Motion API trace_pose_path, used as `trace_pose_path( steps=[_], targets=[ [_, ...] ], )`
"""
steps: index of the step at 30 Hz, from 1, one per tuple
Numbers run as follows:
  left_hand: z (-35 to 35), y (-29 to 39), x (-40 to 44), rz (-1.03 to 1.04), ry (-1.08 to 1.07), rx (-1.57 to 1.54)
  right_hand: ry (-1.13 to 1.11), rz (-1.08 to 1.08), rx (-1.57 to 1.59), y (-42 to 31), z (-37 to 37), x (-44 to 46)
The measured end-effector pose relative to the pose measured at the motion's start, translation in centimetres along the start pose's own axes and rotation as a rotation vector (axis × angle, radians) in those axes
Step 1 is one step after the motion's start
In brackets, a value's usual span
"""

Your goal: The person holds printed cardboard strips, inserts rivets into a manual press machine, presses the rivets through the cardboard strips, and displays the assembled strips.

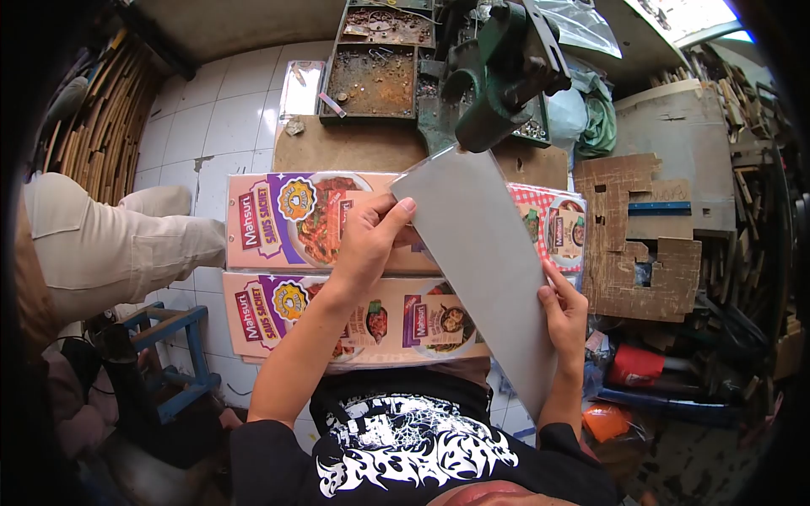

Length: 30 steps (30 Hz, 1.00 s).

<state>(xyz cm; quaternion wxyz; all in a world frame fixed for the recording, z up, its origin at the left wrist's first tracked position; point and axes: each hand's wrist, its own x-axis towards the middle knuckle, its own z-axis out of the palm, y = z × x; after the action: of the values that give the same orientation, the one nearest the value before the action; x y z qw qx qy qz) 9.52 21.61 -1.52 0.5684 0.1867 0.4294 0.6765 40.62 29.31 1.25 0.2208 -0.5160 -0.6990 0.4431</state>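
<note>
- Floor: white tiles are noted, partly covered by the work area.
- Leg: another person's, in pale trousers, is seen at the far left, near the ends of the printed stacks.
- Upper stack and lower stack: printed sheets are laid flat, one above the other in view, their long edges close together.
- Panel: plain, grey and long, it is held slantwise over both stacks, its far end just under the press head. Whether the head is touched by it cannot be confirmed from this angle.
- Press: green and worn, it is stood at the far side, beside the tray.
- Cardboard: brown and cut with openings, it is found to the right of the stacks.
- Tray: divided, with small metal parts scattered in its compartments.
- Stand: blue, it is seated on the floor at the left.
- Left hand: the panel's left edge is gripped near the far end, thumb on the upper face, fingers curled and partly hidden.
- Right hand: the panel's right edge is held nearer the body, with the fingers bent and closed in on it.
- Pink item: small and narrow, it is lodged at the tray's near left corner.
</note>
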Motion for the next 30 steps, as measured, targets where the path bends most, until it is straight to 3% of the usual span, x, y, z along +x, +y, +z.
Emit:
trace_pose_path(
  steps=[30],
  targets=[
    [0.1, -0.3, 0.0, 0.035, -0.008, 0.041, 0.004, 0.001, 0.051, 0.2, 0.0, -0.3]
  ],
)
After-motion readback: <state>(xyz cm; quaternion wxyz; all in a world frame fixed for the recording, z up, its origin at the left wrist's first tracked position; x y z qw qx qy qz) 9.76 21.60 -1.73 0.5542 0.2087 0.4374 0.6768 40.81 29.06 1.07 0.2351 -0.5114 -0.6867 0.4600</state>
